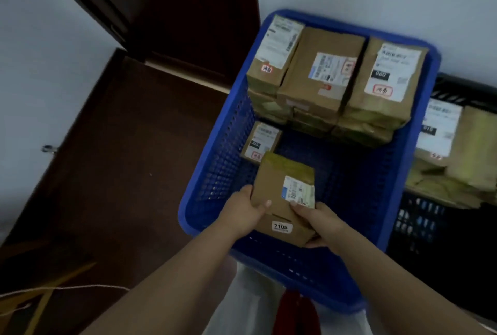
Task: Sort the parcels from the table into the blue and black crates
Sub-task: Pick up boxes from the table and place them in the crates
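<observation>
Gripping a small cardboard parcel (282, 200) from both sides, left hand (246, 213) and right hand (320, 220) each curled round an edge, label up (probably for reading the sorting mark). Held over the near, open part of the blue crate (215, 162), likely for setting down beside the stacked parcels (333, 79) at the far end. Black crate (419, 221) just right, also holding parcels.

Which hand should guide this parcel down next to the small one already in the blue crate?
Left, probably. The left hand grips the parcel on the side nearer the small parcel; the right hand holds the far side.
</observation>
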### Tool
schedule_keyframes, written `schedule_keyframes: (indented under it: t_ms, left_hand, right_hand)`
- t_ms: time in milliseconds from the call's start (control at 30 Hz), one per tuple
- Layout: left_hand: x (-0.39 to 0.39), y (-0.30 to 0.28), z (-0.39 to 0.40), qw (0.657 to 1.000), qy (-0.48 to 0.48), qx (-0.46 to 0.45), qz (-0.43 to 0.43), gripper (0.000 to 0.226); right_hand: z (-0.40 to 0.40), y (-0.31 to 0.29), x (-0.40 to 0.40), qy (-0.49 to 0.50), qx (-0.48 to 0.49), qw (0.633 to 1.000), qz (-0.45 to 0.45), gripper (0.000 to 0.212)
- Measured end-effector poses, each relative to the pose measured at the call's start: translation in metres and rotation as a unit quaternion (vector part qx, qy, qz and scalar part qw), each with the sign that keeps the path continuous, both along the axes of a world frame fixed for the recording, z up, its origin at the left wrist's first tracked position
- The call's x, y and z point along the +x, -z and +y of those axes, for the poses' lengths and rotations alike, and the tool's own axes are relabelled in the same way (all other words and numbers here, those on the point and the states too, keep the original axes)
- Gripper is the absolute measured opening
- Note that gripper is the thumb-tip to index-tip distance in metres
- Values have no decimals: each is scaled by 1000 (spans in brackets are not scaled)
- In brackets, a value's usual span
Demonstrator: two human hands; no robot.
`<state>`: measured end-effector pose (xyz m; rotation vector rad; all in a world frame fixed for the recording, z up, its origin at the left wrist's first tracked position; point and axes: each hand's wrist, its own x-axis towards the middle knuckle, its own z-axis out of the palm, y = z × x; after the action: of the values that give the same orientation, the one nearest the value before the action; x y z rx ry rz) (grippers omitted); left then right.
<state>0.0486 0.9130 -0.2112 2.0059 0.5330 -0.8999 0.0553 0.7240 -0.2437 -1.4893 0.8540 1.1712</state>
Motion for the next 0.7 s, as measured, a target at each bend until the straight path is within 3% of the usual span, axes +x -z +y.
schedule_keyframes:
  t_ms: [400,700]
  left_hand:
    - [35,110,5,991,135,14,10,54]
    - [42,154,9,992,123,13,13,51]
  right_hand:
    - [15,100,1,145,-83,982,-89,69]
    - [17,135,2,180,-76,975,-105,77]
